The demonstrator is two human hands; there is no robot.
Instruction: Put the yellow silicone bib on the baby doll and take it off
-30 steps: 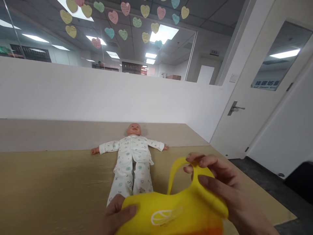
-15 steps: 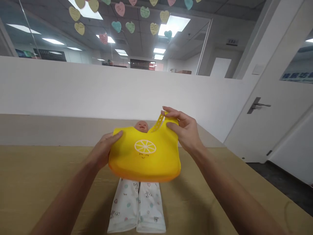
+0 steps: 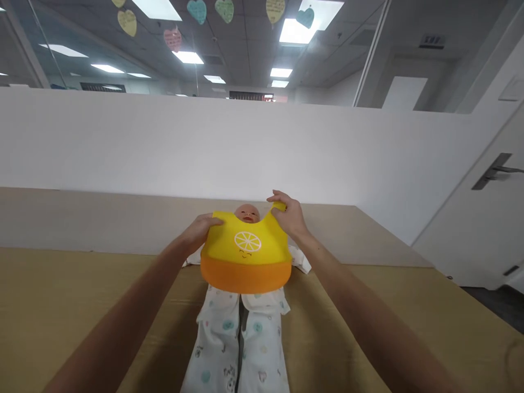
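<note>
While the yellow-and-orange bib is held spread over the torso of the doll, your left hand grips its upper left corner, thumb laid on the front face, fingers mostly hidden behind. Your right hand is closed on the opposite upper corner, where a bit of yellow neck strap shows at the fingers; one fingertip extends clear of the material. Bib orientation: front toward you, neck cut-out uppermost, orange pocket lowermost. Printed on the yellow part: a white-outlined citrus slice above a small smiling face. Whether the bib touches the doll's clothing, you cannot tell from this view. Doll: on its back on the tan counter, head showing in the neck cut-out, white sleeves emerging on both sides of the bib, patterned white trousers extending toward you. Beyond the counter you face a low white wall topped by glass, with heart-shaped notes along the upper part of the view. To your right, a white door with a metal handle.
</note>
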